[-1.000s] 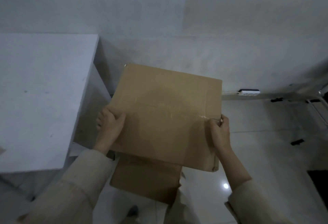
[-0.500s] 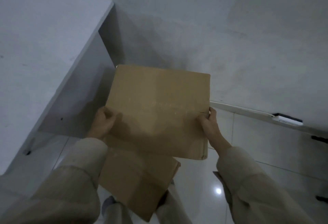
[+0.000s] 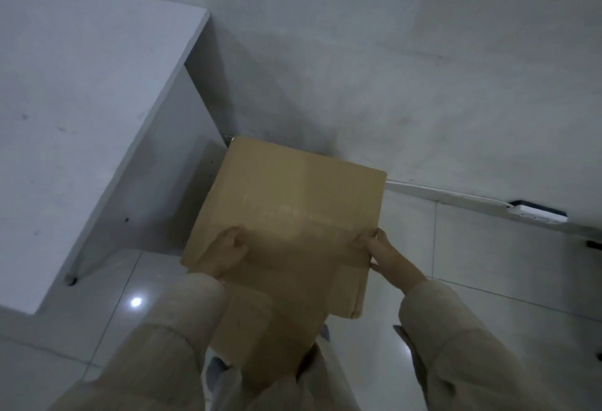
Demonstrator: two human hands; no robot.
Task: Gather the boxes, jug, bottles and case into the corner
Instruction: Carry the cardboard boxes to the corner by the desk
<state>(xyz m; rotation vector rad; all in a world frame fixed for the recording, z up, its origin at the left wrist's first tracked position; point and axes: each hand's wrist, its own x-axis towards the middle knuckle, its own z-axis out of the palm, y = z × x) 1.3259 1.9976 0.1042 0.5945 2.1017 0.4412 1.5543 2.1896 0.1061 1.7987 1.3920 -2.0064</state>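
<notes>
Since the earlier frames our view has tipped further down and the cardboard box (image 3: 286, 212) has dropped toward the floor, its far edge now close to the foot of the wall (image 3: 391, 52) where that wall meets the side panel of the white desk (image 3: 81, 101). Starting at the left of the frame, we see the desk top filling the upper left, its side panel running down to the glossy tiled floor (image 3: 488, 264), where a bright spot of reflected light sits at lower left. Just right of that, our left hand (image 3: 224, 251) grips the box at its near left edge, fingers curled against the top face. At centre the box is held tilted, one loose flap hanging below it toward our legs. On the right our right hand (image 3: 387, 252) pinches the near right edge, thumb on top. Further right, at the base of the wall, a white power strip (image 3: 537, 215) lies on the floor with its cable running left along the skirting.
</notes>
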